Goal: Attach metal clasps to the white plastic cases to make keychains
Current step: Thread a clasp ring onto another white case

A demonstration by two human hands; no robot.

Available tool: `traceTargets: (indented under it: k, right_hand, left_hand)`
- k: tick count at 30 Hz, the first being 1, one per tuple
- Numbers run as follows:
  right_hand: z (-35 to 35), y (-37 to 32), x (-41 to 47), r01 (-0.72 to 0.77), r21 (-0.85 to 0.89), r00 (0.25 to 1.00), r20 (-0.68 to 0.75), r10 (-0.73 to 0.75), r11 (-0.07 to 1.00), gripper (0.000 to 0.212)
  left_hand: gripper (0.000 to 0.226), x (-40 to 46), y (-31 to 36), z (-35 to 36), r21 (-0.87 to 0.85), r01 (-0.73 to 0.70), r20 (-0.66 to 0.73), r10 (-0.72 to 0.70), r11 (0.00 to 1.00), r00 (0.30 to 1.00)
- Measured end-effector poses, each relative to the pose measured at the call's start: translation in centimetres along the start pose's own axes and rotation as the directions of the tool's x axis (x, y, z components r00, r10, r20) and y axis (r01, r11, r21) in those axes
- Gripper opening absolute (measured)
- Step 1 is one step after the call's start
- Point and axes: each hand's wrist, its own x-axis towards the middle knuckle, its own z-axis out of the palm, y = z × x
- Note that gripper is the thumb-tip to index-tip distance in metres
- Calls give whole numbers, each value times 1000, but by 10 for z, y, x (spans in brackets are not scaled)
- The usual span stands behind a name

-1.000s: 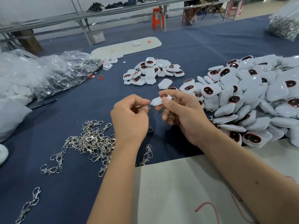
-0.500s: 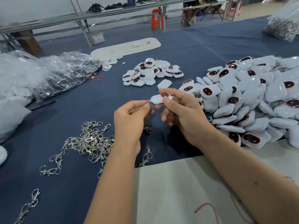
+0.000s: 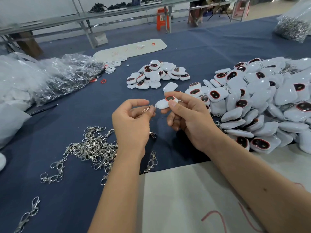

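Above the blue table (image 3: 67,115), just beside the heaped cases (image 3: 262,105), the right hand (image 3: 188,118) pinched a white case (image 3: 164,103) while the left hand (image 3: 131,125) pinched a clasp (image 3: 147,108) at its end, likely mid-attachment, needing the ring threaded through.

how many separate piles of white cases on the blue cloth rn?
2. A small pile lies beyond the hands at centre; a large pile fills the right side. One loose case lies between them, and the right hand holds another. More may be hidden.
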Motion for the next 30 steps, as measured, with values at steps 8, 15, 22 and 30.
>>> traceTargets:
  k: [8,15,22,30]
  right_hand:
    - [-1,2,1,23,15,998,-53,-22,1000,21]
    - [2,4,3,97,-25,941,-324,-99,995,12]
    - [-2,3,3,172,-264,766,-570,-298,949,51]
    - [18,6,-6,202,-821,796,-179,-577,534,29]
  left_hand:
    - [26,-3,-2,2,449,-298,89,290,842,953]
    - [18,-4,-5,2,443,-313,103,299,840,949]
    - [14,2,-7,-9,548,-228,138,182,805,974]
    - [18,11,3,-37,718,-210,346,-77,664,935]
